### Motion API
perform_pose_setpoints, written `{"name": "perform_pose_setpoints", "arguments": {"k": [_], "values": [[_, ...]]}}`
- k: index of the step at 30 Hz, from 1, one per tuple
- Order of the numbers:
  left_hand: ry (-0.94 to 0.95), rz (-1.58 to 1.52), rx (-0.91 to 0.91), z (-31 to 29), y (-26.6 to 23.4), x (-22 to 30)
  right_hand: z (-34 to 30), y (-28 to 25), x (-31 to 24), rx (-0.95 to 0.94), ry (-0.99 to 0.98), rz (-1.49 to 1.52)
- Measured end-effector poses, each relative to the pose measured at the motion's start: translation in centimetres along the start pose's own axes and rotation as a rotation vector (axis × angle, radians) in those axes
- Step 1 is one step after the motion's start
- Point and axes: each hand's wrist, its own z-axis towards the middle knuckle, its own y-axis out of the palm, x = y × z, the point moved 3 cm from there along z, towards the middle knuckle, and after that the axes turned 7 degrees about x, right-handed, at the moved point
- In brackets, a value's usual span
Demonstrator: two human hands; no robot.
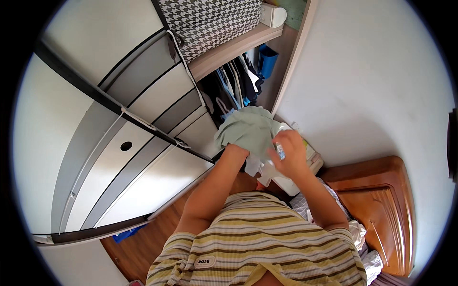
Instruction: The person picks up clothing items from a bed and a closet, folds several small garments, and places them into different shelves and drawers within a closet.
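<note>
Head view: a soft, crumpled pale-green cloth is held up before an open wardrobe, the left hand buried in its folds, fingers hidden. The right hand is curled on its white underside. Glossy panelled doors stand left.

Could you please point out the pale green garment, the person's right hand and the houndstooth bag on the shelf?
pale green garment [248, 129], head view, middle of the bunched cloth.
right hand [290, 153], head view, back of the hand.
houndstooth bag [210, 21], head view, patterned front panel.
</note>
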Motion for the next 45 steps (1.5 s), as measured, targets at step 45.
{"name": "perform_pose_setpoints", "arguments": {"k": [45], "values": [[-1.187,-1.502,-0.342,-1.1,6.6,0.7,9.7,1.9,5.1,-0.874,-0.158,0.264]]}}
